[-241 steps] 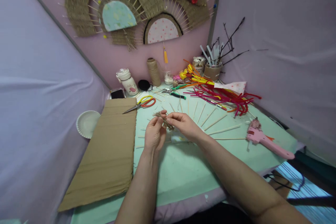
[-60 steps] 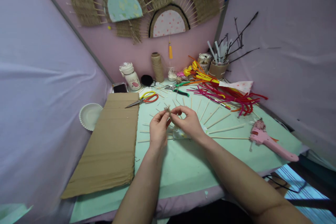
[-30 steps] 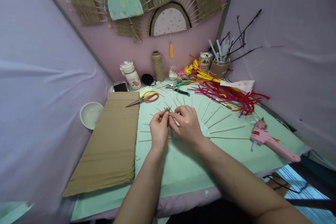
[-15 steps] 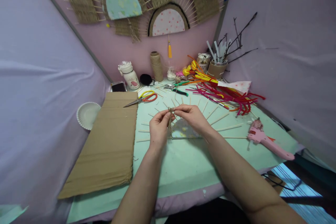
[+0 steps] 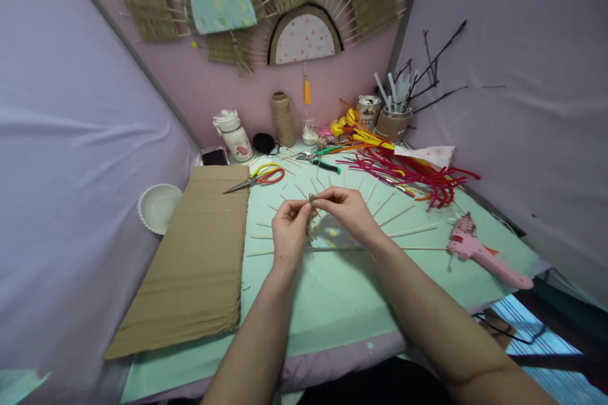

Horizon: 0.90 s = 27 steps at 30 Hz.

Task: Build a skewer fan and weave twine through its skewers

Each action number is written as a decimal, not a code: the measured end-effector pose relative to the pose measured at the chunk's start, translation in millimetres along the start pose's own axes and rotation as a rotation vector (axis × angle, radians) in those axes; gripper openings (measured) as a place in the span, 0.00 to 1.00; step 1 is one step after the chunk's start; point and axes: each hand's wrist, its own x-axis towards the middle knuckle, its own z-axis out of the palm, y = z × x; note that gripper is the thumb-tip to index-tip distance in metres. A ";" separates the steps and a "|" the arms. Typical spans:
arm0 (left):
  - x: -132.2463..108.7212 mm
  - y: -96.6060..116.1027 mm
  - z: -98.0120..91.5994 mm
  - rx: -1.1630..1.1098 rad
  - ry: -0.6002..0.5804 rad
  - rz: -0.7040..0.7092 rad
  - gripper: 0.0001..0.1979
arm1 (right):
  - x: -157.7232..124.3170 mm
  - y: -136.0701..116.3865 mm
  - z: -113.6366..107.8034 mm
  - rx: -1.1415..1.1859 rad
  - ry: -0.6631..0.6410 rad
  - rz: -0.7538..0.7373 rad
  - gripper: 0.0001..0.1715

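Observation:
My left hand (image 5: 289,232) and my right hand (image 5: 349,214) meet above the middle of the mint-green table (image 5: 342,304). Both pinch a small bundle of brown jute twine (image 5: 310,220), which hangs down between the fingertips. Under the hands lies a fan of thin wooden sticks (image 5: 403,228) spreading out from a pale half-round piece (image 5: 332,239).
A brown cardboard sheet (image 5: 194,266) lies left, a white paper plate (image 5: 158,207) beyond it. Yellow and red scissors (image 5: 259,177), green pliers (image 5: 318,161), a twine spool (image 5: 282,119), a white bottle (image 5: 232,135), coloured pipe cleaners (image 5: 408,171) stand behind. A pink glue gun (image 5: 479,252) lies right.
Over the earlier frames both hands kept working the twine bundle, turning it and lifting it slightly. In the last half second the hands barely moved and the twine hangs a little lower.

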 end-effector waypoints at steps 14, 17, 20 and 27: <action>-0.9 -2.4 -1.4 0.099 0.017 0.130 0.06 | -3.6 0.5 5.0 0.033 0.027 0.033 0.10; -3.0 1.1 -0.1 0.118 0.010 0.166 0.06 | -3.0 0.6 3.4 0.056 0.020 0.053 0.10; -4.4 3.0 1.0 0.144 -0.006 0.205 0.05 | -2.1 -1.4 0.6 0.100 -0.020 0.092 0.11; -4.9 -1.7 -1.5 0.358 -0.058 0.374 0.02 | -0.8 -7.6 -6.3 0.132 -0.087 0.153 0.16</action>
